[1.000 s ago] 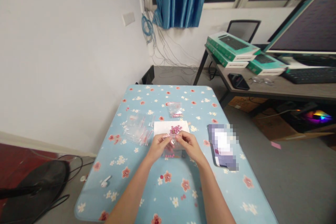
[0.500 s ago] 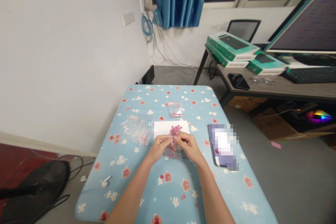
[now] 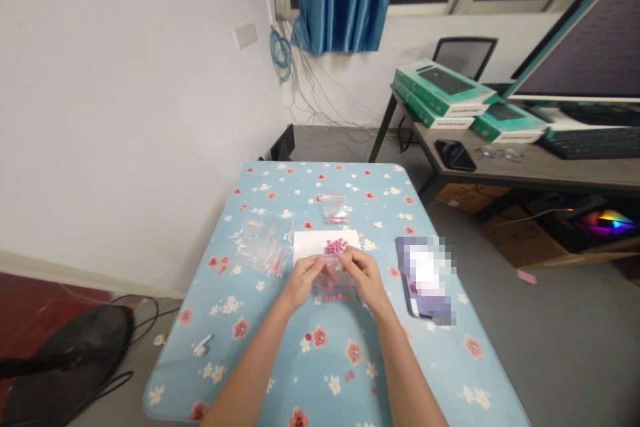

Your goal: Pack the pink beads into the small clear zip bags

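Note:
Between my hands hangs a small clear zip bag (image 3: 334, 280) with several pink beads along its bottom. My left hand (image 3: 304, 280) pinches the bag's top edge at the left. At the right end of the same edge, the fingers of my right hand (image 3: 364, 275) are closed on it. Just beyond my fingertips, a heap of pink beads (image 3: 336, 245) lies on a white sheet of paper (image 3: 309, 240). Farther back rests another clear bag (image 3: 333, 208) with pinkish contents at its lower end.
Several clear zip bags (image 3: 263, 247) lie left of the paper. A white earbud (image 3: 202, 345) is near the table's left edge, and a phone-like device (image 3: 411, 280), partly blurred, lies at right. The flowered tablecloth (image 3: 280, 367) covers the table. A desk with green keyboard boxes (image 3: 440, 90) stands back right.
My hands have moved slightly apart along the bag's top edge, and the bag is spread wider. The beads at its bottom show more clearly now.

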